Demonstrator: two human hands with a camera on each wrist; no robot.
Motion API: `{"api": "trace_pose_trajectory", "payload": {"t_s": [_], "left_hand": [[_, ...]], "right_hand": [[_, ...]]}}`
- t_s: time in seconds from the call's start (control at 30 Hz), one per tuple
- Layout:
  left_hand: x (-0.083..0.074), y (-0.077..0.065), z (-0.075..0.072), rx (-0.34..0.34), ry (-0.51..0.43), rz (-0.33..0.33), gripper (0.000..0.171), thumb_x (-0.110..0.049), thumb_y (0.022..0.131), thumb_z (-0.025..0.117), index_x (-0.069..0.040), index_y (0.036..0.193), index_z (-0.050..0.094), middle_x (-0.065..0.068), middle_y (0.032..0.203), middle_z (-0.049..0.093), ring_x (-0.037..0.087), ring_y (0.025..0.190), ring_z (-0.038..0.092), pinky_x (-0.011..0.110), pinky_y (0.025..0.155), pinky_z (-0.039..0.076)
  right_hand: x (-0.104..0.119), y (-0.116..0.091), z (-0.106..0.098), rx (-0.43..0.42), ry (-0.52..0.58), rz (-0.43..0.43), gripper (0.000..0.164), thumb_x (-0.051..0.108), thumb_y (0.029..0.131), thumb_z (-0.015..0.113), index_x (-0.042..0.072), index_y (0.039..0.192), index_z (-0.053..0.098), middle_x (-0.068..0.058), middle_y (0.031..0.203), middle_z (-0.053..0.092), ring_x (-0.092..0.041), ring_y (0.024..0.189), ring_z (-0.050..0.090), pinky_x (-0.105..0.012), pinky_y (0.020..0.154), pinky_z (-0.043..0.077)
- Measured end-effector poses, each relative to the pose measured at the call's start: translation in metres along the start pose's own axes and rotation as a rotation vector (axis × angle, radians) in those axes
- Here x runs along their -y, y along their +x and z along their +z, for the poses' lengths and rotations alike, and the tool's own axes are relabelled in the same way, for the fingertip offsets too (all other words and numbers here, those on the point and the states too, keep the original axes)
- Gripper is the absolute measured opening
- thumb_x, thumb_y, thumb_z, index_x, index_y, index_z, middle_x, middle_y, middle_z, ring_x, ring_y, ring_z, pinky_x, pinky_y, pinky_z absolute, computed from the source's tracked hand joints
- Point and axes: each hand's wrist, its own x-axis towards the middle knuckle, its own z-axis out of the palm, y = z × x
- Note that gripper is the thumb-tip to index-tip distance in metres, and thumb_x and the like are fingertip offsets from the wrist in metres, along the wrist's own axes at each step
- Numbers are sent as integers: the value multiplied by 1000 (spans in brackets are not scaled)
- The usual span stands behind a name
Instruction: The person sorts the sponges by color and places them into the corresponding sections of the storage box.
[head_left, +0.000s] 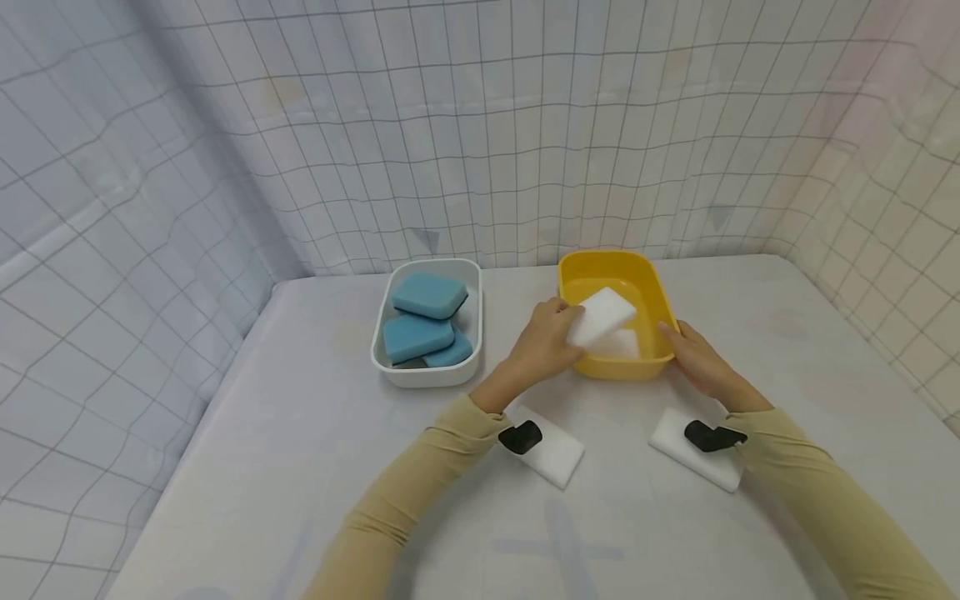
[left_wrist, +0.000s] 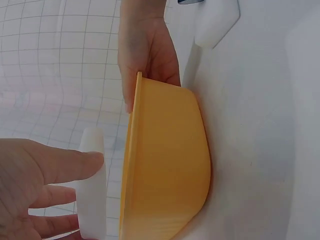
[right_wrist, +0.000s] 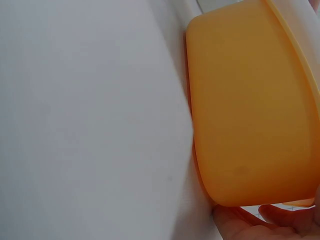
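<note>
My left hand (head_left: 546, 340) pinches a white sponge (head_left: 604, 315) over the near left part of a yellow bin (head_left: 660, 304). Seen from the left wrist, the thumb lies on one face of the sponge (left_wrist: 92, 195) and the fingers are behind it, beside the bin's rim. Another white sponge (head_left: 621, 343) lies inside the bin, partly covered by the held one. On the bin's right side, my right hand (head_left: 701, 362) grips the wall, thumb over the rim and fingers outside. The right wrist view has the fingers (right_wrist: 280, 222) against the bin's outer wall (right_wrist: 250, 110).
A white bin (head_left: 478, 321) with several blue sponges (head_left: 429, 295) stands to the left. Two more white sponges lie on the table nearer me, one (head_left: 551, 450) beside the left wrist, the other (head_left: 690, 454) by the right wrist. A gridded curtain (head_left: 495, 133) surrounds the table.
</note>
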Motion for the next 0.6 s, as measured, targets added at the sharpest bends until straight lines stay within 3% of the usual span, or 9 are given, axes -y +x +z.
{"api": "trace_pose_trajectory", "payload": {"t_s": [0.33, 0.6], "left_hand": [[0, 4, 12, -33, 22, 8, 54, -21, 80, 73, -7, 128, 55, 10, 125, 55, 26, 109, 50, 32, 93, 46], [1, 10, 23, -77, -7, 11, 52, -19, 80, 72, -4, 127, 56, 11, 125, 56, 26, 107, 50, 31, 92, 46]], "right_hand": [[-2, 1, 0, -22, -14, -2, 72, 44, 101, 20, -8, 147, 1, -27, 149, 18, -29, 128, 30, -49, 117, 23], [-2, 1, 1, -24, -9, 19, 73, 45, 101, 21, -6, 148, -2, -27, 152, 15, -32, 133, 25, -50, 118, 18]]}}
